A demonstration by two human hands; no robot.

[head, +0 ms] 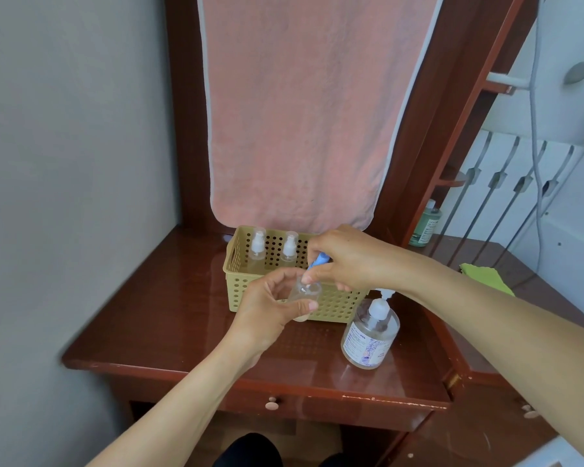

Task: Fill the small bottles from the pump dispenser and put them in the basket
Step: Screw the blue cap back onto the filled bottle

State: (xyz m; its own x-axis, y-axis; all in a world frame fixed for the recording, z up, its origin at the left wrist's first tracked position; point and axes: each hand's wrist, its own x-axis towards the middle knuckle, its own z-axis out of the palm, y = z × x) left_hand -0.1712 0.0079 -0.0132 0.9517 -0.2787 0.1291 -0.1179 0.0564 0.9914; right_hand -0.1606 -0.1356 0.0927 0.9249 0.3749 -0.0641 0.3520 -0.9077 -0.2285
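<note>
Two small bottles (257,251) in basket (338,306); one in left hand (272,308).

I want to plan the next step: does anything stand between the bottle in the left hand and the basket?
Nothing fixed. Only the right hand, pinching a blue top at the bottle mouth, is over the basket; two other bottles stand in its left part.

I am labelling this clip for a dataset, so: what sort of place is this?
Probably a room in a home, perhaps a bedroom corner: a wooden dresser with drawer knobs, a pink towel hung over its back, and a window grille on the right.
</note>
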